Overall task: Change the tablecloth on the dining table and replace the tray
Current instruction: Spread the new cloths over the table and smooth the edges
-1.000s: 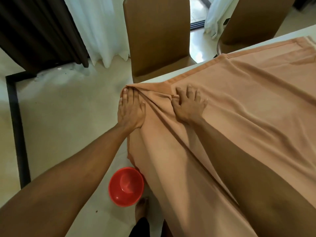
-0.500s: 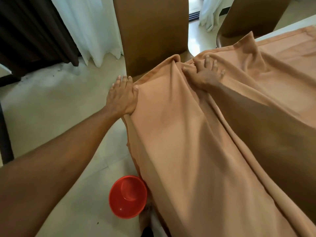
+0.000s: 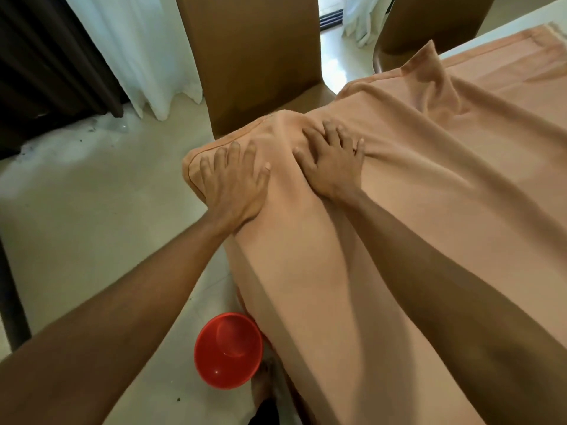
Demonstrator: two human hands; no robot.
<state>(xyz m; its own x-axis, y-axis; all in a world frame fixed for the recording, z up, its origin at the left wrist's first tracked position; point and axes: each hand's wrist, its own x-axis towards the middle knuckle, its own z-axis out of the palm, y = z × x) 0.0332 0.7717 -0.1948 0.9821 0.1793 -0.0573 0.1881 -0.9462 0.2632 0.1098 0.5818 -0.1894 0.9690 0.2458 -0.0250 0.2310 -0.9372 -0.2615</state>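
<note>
both hands flat on peach tablecloth, red bowl below

tablecloth on table, bowl on floor left

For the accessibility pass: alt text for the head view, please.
The left hand and the right hand lie spread on a peach tablecloth bunched at the near end of a white table. A red bowl sits on the pale floor below, near a brown chair.

The peach tablecloth lies rumpled over the table corner, one fold peaked.
</note>
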